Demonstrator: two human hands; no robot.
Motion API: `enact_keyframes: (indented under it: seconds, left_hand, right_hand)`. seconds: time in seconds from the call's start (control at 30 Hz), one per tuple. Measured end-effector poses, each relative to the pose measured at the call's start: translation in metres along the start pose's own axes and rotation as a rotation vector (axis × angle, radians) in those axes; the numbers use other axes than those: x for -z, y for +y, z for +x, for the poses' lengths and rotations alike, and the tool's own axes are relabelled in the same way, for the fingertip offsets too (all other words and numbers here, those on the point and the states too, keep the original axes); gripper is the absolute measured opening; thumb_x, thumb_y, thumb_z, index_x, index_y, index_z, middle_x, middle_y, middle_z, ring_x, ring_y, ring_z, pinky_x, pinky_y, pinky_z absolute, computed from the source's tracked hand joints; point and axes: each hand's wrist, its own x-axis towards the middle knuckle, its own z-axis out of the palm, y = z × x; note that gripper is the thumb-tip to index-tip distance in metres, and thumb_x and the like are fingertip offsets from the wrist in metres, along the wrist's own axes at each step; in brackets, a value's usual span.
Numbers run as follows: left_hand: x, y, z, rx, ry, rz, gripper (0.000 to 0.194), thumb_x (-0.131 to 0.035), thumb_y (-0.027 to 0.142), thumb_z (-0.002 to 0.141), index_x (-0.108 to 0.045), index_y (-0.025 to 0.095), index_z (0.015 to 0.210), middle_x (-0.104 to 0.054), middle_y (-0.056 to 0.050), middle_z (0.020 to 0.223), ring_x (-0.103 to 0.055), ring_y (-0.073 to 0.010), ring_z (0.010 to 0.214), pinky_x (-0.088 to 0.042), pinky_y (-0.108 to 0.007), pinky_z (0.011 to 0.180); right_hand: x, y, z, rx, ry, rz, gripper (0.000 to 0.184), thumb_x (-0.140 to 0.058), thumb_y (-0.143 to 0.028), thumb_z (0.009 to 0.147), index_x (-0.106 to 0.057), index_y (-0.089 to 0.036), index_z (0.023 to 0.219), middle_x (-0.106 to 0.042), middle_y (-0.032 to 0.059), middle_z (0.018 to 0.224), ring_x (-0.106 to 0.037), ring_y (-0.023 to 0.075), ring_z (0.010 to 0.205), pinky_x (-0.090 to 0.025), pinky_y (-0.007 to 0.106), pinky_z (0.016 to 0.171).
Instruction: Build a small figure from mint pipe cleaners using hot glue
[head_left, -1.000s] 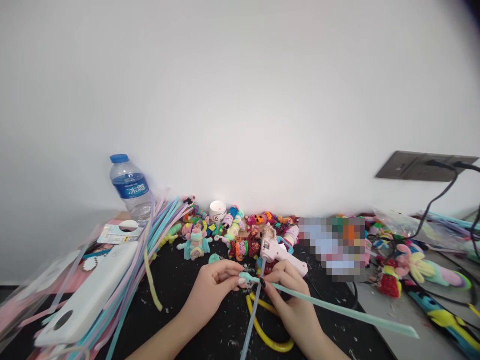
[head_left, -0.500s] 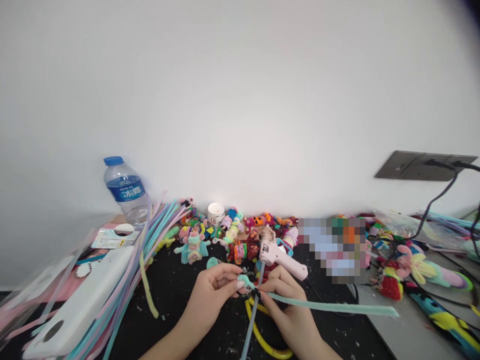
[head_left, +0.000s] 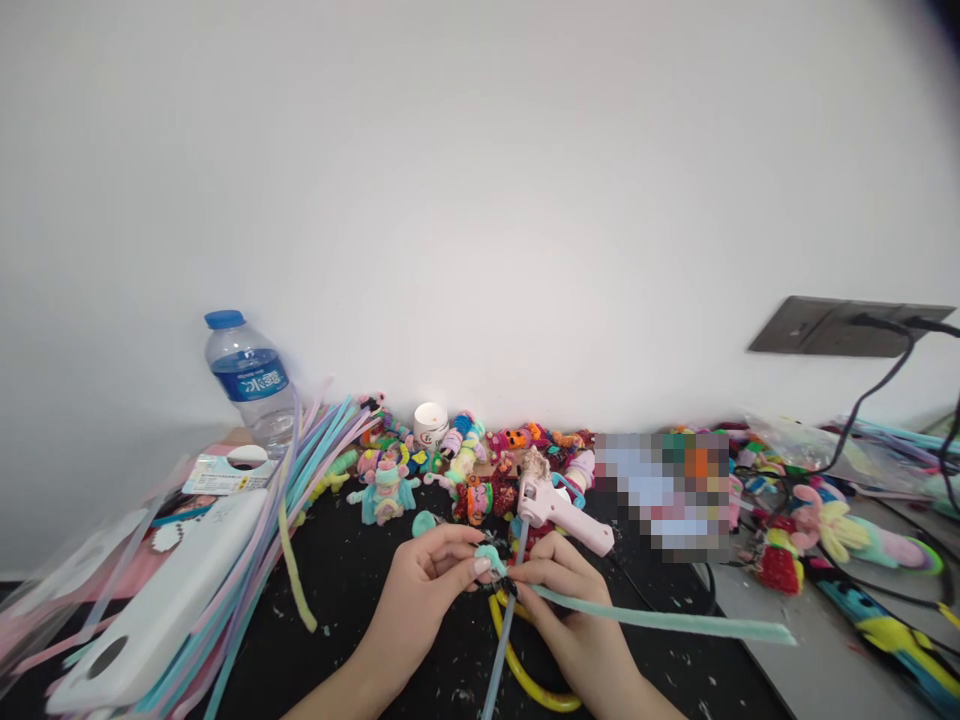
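My left hand [head_left: 424, 590] pinches the small curled end of a mint-green pipe cleaner [head_left: 660, 617] between thumb and fingers. Close beside it, my right hand [head_left: 574, 610] grips the same pipe cleaner near the curl, and its long straight tail sticks out to the right past the knuckles. A pale pink glue gun [head_left: 562, 515] lies just beyond my hands, with a long translucent glue stick [head_left: 501, 640] running from it toward me between them. Beneath the hands is a yellow loop of tubing [head_left: 536, 690]. A round mint piece [head_left: 424, 523] lies beyond my left hand.
Colourful pipe-cleaner figures [head_left: 386, 492] and a paper cup [head_left: 430, 424] line the wall. At left are a bundle of pipe cleaners [head_left: 259, 560], a white plastic piece [head_left: 161, 600] and a water bottle [head_left: 251, 375]. Black cables hang from the wall socket [head_left: 832, 325] at right.
The curled end of the pipe cleaner has turned slightly between my fingers. Both hands stay in nearly the same place, and the view has shifted a little.
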Motion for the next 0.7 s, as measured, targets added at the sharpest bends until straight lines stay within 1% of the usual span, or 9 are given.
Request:
enact_keyframes:
  seconds: [0.13, 0.43, 0.7]
  left_hand:
    - [-0.0007, 0.0003, 0.0003, 0.005, 0.017, 0.023, 0.02, -0.068, 0.025, 0.067, -0.065, 0.016, 0.085, -0.069, -0.002, 0.068, -0.062, -0.0167, 0.065, -0.049, -0.027, 0.064]
    - [-0.0009, 0.0019, -0.002, -0.033, 0.029, 0.059, 0.019, -0.068, 0.024, 0.067, -0.066, 0.017, 0.084, -0.069, -0.001, 0.067, -0.061, -0.0157, 0.064, -0.048, -0.026, 0.064]
    - [-0.0035, 0.0038, -0.0043, -0.02, 0.037, 0.092, 0.02, -0.068, 0.026, 0.066, -0.066, 0.017, 0.083, -0.068, -0.001, 0.066, -0.062, -0.017, 0.065, -0.048, -0.026, 0.065]
  right_hand:
    - [-0.0009, 0.0001, 0.0005, -0.001, -0.015, 0.003, 0.017, -0.052, -0.016, 0.083, -0.069, -0.017, 0.081, -0.053, 0.0044, 0.071, -0.054, 0.0159, 0.067, -0.044, 0.026, 0.058]
    - [-0.0005, -0.0008, -0.0011, -0.001, -0.02, -0.003, 0.016, -0.053, -0.016, 0.082, -0.068, -0.016, 0.079, -0.054, 0.0046, 0.071, -0.054, 0.0157, 0.067, -0.043, 0.025, 0.059]
    - [-0.0025, -0.0036, 0.0007, 0.021, -0.019, -0.011, 0.017, -0.052, -0.017, 0.082, -0.068, -0.018, 0.075, -0.051, 0.0031, 0.068, -0.052, 0.0147, 0.061, -0.042, 0.024, 0.054]
